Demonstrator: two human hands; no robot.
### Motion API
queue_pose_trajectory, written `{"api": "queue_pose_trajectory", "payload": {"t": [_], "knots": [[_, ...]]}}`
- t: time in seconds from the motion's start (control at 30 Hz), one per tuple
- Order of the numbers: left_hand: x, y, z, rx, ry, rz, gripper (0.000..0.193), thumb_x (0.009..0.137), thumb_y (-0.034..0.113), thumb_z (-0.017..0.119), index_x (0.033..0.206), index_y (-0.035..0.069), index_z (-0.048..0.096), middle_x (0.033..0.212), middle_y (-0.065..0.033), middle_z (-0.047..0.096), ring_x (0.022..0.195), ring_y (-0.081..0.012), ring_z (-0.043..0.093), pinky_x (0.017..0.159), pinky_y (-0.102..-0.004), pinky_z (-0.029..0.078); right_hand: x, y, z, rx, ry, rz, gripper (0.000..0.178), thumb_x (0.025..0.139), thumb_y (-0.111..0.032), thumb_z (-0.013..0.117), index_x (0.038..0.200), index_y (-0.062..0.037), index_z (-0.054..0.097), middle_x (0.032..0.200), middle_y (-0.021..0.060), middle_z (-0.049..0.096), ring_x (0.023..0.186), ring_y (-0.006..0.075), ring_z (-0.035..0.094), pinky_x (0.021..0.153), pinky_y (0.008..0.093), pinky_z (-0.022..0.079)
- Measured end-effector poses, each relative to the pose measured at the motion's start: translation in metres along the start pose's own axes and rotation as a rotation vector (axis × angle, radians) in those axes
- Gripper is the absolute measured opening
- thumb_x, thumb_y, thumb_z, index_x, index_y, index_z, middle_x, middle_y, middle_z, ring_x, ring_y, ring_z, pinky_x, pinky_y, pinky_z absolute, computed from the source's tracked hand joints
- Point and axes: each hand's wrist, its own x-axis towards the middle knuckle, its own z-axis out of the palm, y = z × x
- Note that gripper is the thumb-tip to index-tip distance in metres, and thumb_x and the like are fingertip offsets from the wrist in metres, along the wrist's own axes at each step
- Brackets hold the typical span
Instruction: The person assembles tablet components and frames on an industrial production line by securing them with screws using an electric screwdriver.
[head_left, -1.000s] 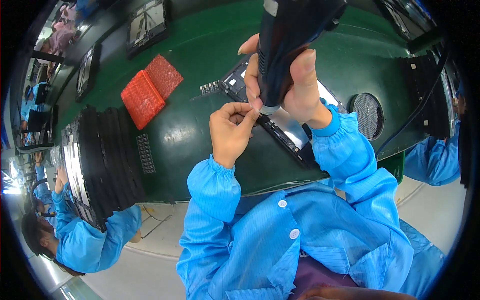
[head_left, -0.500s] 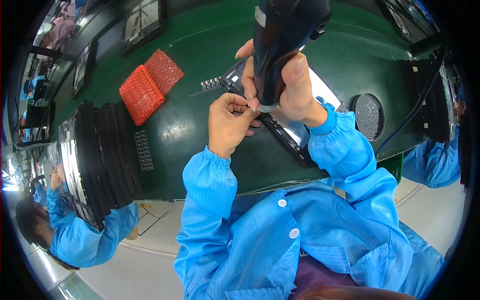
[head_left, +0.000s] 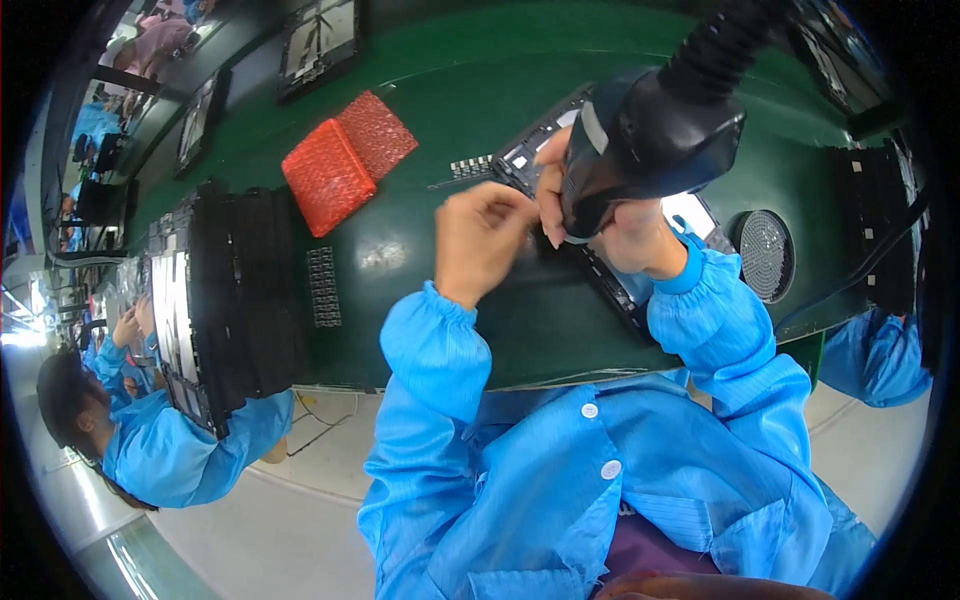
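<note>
My right hand [head_left: 640,235] is wrapped round a black electric screwdriver [head_left: 660,135] with a ribbed sleeve at its top end. Its nose points down over a black-framed flat panel [head_left: 560,120], which lies slantwise on the table and is partly hidden by my hand and the tool. Just left of the nose, my left hand [head_left: 480,240] is closed, thumb and fingertips drawn together. Whatever those fingers pinch, if anything, is too small to make out. Beyond them lies a strip of small pale parts [head_left: 470,167], close to the panel's far corner.
A round dark tray with a dotted surface [head_left: 765,255] sits to the right. Red bubble-wrap packs [head_left: 330,175] and a strip of small dark parts [head_left: 323,287] lie left on the green table [head_left: 420,345]. Stacked black frames [head_left: 245,300] stand at the left, near a co-worker [head_left: 170,450].
My left hand has drawn back leftward from the screwdriver's nose. The screwdriver has tilted, its upper end swinging right. The whole view has shifted, so the table's things appear farther right.
</note>
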Motion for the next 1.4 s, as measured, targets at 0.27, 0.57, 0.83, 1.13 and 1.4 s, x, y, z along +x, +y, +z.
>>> {"api": "queue_pose_trajectory", "payload": {"t": [0.27, 0.57, 0.83, 1.13, 1.4], "knots": [[0.059, 0.027, -0.056, 1.049, -0.280, 0.281, 0.026, 0.070, 0.026, 0.074, 0.085, 0.006, 0.068, 0.090, -0.0140, 0.063, 0.087, -0.0306, 0.061, 0.073, -0.0416, 0.048, 0.001, -0.003, 0.001, 0.079, 0.145, -0.117, 0.089, 0.072, -0.075, 0.050, 0.112, 0.0046, 0.045, 0.066, 0.0044, 0.054, 0.052, 0.0101, 0.053, 0.044, 0.0206, 0.041], [0.065, 0.027, -0.095, 0.756, -0.436, -0.046, 0.019, 0.066, 0.015, 0.078, 0.077, 0.003, 0.068, 0.067, -0.0103, 0.065, 0.062, -0.0189, 0.064, 0.057, -0.0318, 0.049, 0.008, -0.003, 0.011, 0.155, 0.094, -0.076, 0.085, 0.075, -0.075, 0.045, 0.114, 0.0014, 0.042, 0.063, 0.0053, 0.051, 0.051, 0.0115, 0.052, 0.046, 0.0218, 0.043], [0.060, 0.029, -0.139, 0.767, -0.461, -0.255, 0.013, 0.068, 0.010, 0.076, 0.074, 0.003, 0.067, 0.066, -0.0067, 0.064, 0.060, -0.0139, 0.061, 0.055, -0.0287, 0.047, 0.010, -0.004, 0.017, 0.059, 0.114, -0.086, 0.089, 0.070, -0.076, 0.049, 0.113, 0.0024, 0.047, 0.063, 0.0049, 0.053, 0.052, 0.0109, 0.053, 0.048, 0.0217, 0.044], [0.022, 0.016, -0.099, 0.838, 0.035, 0.522, 0.012, 0.071, 0.004, 0.065, 0.083, 0.000, 0.064, 0.080, -0.0167, 0.063, 0.072, -0.0315, 0.061, 0.066, -0.0388, 0.048, 0.014, 0.008, 0.021, 0.066, -0.033, -0.212, 0.045, 0.088, -0.042, 0.050, 0.108, -0.0006, 0.051, 0.065, 0.0050, 0.058, 0.051, 0.0105, 0.054, 0.047, 0.0246, 0.044], [0.045, 0.000, -0.021, 0.261, 0.269, 0.420, 0.025, 0.089, 0.020, 0.058, 0.094, -0.004, 0.063, 0.082, -0.0061, 0.064, 0.069, -0.0087, 0.055, 0.060, -0.0240, 0.045, -0.030, -0.081, -0.070, -0.099, 0.283, -0.612, 0.050, 0.092, -0.050, 0.039, 0.091, 0.0003, 0.046, 0.059, 0.0070, 0.055, 0.048, 0.0111, 0.055, 0.041, 0.0248, 0.043]]}}
